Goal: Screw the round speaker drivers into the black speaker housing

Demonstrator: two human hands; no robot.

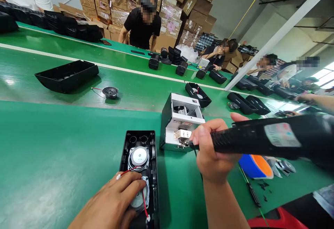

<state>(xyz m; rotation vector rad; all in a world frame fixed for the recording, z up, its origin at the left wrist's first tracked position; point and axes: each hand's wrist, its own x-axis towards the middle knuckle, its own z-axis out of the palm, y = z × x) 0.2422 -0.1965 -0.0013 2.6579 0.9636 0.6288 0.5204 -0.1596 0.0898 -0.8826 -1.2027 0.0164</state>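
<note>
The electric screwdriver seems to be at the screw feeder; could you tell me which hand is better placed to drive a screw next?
Probably the right hand: it grips the electric screwdriver, tip at the screw feeder. The left hand rests on the speaker housing.

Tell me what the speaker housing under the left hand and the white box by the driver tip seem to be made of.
Speaker housing: black moulded plastic, apparently, with a glossy rim catching light. White box: looks like painted sheet metal or hard plastic, flat and matte; the bright part at its front looks like bare metal. Right hand grips a black electric screwdriver.
</note>
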